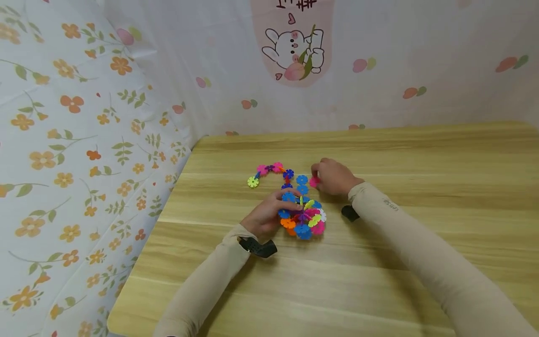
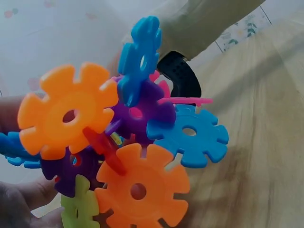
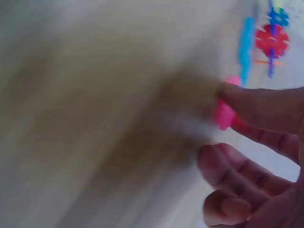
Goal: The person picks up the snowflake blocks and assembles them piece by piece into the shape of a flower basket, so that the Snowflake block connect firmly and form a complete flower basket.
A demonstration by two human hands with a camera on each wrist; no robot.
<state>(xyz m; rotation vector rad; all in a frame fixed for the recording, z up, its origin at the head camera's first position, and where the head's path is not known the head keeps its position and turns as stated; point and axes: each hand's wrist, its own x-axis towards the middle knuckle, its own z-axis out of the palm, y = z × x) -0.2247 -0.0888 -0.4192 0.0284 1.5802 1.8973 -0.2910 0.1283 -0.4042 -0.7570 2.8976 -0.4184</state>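
My left hand (image 1: 266, 213) grips a ball-like cluster of interlocking snowflake discs (image 1: 303, 232) in blue, orange, pink, purple and yellow, low over the table. In the left wrist view, two orange discs (image 2: 45, 121) face the camera, and part of the hand is hidden behind the cluster. Between thumb and fingertips, my right hand (image 1: 336, 178) pinches one pink disc (image 1: 314, 181). The right wrist view catches that pink disc (image 3: 225, 115) nearly edge-on, the other fingers loosely bent below it. Two blue discs (image 1: 302, 179) lie just left of the right hand.
A curved chain of joined discs (image 1: 277, 167), pink, purple, orange and blue with a yellow disc (image 1: 252, 182) at its end, stretches behind the left hand. The wooden table (image 1: 421, 154) meets a printed cloth (image 1: 219, 103) at its back and a floral cloth (image 1: 76, 178) on the left.
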